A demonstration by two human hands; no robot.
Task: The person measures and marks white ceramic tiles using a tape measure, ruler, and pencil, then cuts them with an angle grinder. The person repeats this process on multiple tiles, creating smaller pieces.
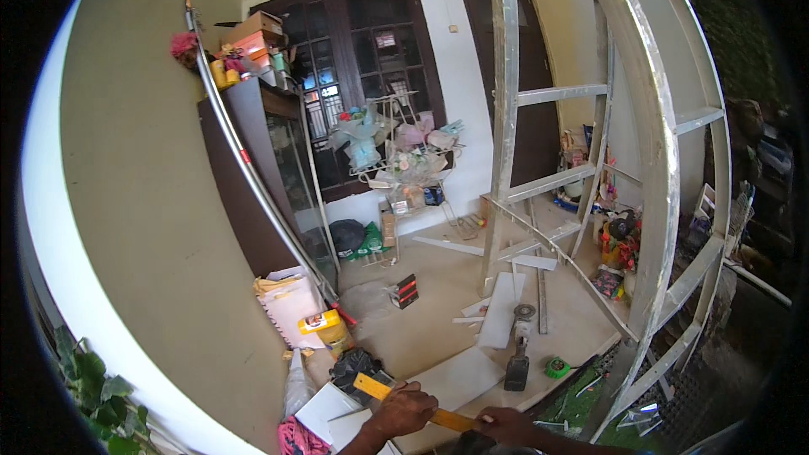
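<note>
My left hand (404,407) is closed around a flat yellow ruler-like strip (448,420) at the lower middle, and my right hand (501,425) grips its right part. The strip slants from upper left to lower right. Beyond it lies a large pale board (451,371) on the tiled floor, with white pieces (324,409) at the left. A cordless power tool (521,345), apparently a grinder, lies just beyond and right of my hands. A green tape measure (557,366) is beside it. Several narrow white offcuts (501,307) lie farther back.
An aluminium stepladder (506,135) stands at the right. A dark cabinet (244,160) with boxes, a leaning metal pole (244,160), paper stacks (291,307) and a black bag (354,366) line the left. A wire rack (400,177) with bagged items stands by the window.
</note>
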